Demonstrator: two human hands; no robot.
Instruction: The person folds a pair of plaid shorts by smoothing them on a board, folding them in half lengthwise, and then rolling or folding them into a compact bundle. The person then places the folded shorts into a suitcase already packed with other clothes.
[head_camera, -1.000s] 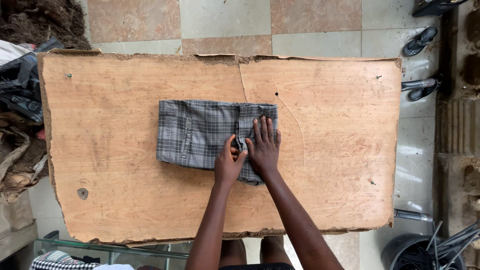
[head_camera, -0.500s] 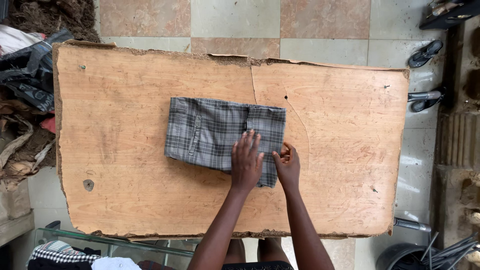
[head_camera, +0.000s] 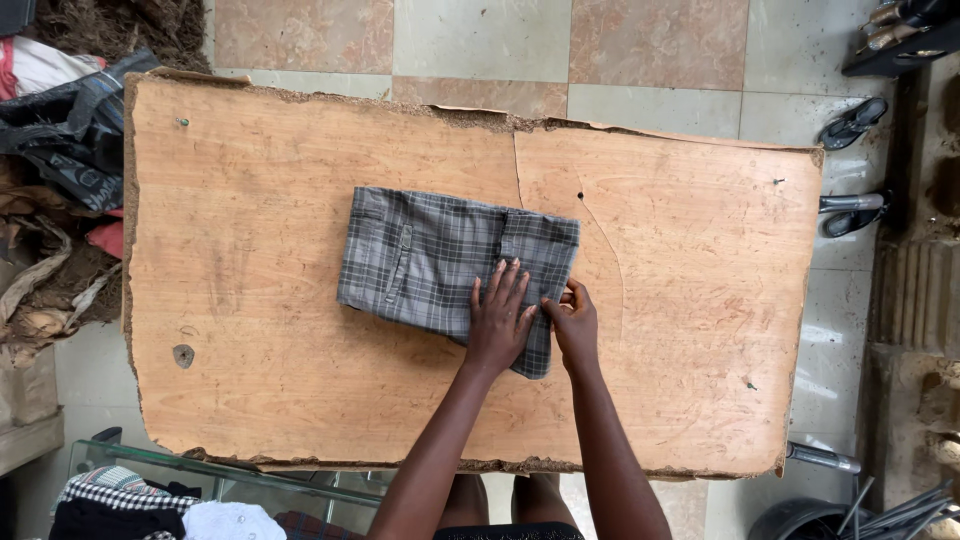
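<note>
1. Head view: a folded grey plaid garment (head_camera: 440, 262) lies at the middle of a worn wooden board (head_camera: 250, 180).
2. The left hand (head_camera: 498, 320) rests flat on it, fingers spread apart.
3. The right hand (head_camera: 574, 325) pinches the garment's right edge.

My one head-worn camera looks straight down from well above onto the whole worn plywood worktop (head_camera: 300, 330), tiled floor around it.
</note>
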